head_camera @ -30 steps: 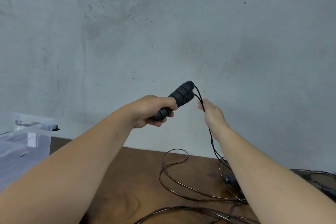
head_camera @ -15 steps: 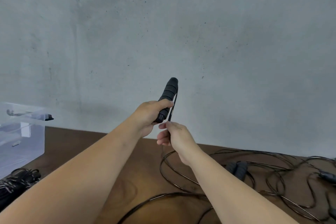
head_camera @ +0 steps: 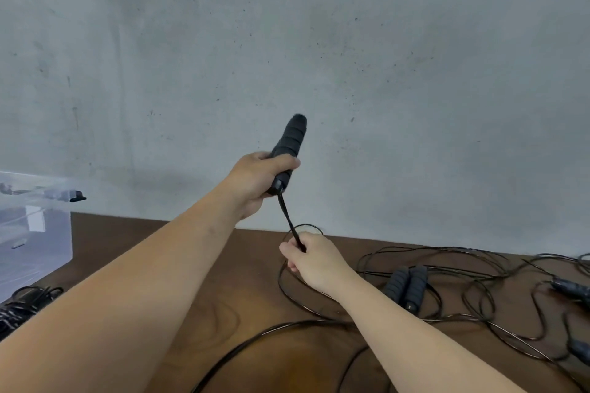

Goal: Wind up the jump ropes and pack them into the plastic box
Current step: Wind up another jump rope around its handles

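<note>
Bare grey concrete wall (head_camera: 383,57) fills the upper part of the view, and a dark brown wooden table (head_camera: 134,249) runs along the bottom. At about 12 o'clock from the table's middle, the left hand (head_camera: 258,177) is raised in front of the wall, fingers wrapped tight around the lower end of a pair of black foam handles (head_camera: 292,140) that point up and slightly toward 1 o'clock. From the base of the handles a black cord (head_camera: 287,217) runs taut down toward 5 o'clock into the right hand (head_camera: 311,257), which pinches it between curled fingers just above the tabletop. Below that hand the cord falls into loose loops on the wood. At 3 o'clock lies a second pair of handles (head_camera: 407,285), side by side, amid a tangle of rope (head_camera: 479,265) spread to the right edge. At 9 o'clock stands the clear plastic box (head_camera: 35,233), well apart from both hands. Near it, at 8 o'clock, a wound bundle (head_camera: 19,309) of black rope lies on the table, outside the box.
</note>
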Tool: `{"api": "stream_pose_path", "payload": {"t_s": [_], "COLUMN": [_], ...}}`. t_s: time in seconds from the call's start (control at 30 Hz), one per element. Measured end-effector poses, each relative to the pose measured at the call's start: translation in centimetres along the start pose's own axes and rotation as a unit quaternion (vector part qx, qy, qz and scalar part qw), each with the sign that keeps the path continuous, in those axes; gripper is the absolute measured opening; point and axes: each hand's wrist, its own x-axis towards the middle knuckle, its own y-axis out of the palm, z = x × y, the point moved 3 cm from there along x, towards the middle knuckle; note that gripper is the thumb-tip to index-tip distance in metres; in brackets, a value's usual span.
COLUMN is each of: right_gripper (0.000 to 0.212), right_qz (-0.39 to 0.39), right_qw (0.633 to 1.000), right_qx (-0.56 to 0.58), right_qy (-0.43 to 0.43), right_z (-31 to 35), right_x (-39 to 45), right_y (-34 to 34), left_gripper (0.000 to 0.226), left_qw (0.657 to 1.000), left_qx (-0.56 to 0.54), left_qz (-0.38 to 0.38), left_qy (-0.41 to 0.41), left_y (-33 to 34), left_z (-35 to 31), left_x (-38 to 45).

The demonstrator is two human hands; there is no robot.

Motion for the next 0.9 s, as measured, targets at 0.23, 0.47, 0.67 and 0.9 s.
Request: {"api": "stream_pose_path", "payload": {"t_s": [0.23, 0.47, 0.67, 0.9], "right_gripper": [0.022, 0.022, 0.003, 0.014], "right_qz": [-0.042, -0.009, 0.018, 0.109], "right_qw": [0.993, 0.971, 0.985, 0.980], "right_qx": [-0.023, -0.161, -0.085, -0.092], "right_qy": [-0.105, -0.178, -0.146, -0.141], "right_z": [1.6, 5.0, 7.4, 9.6], "right_x": [-0.6, -2.1, -1.2, 0.0], "right_y": [-2.3, -5.9, -10.6, -10.3], "left_gripper": [0.033, 0.030, 0.050, 0.043], "left_qw": [0.969, 0.906, 0.901, 0.822], "left_qx": [0.226, 0.411, 0.343, 0.457], "left_qz": [-0.007, 0.064, 0.265, 0.340], "left_qy": [0.095, 0.080, 0.008, 0.008], "left_y": [-2.5, -5.2, -3.9, -2.0], "left_z": [-4.0, 0.2, 1.5, 0.9], "left_x": [-0.2, -1.2, -4.0, -6.0]}}
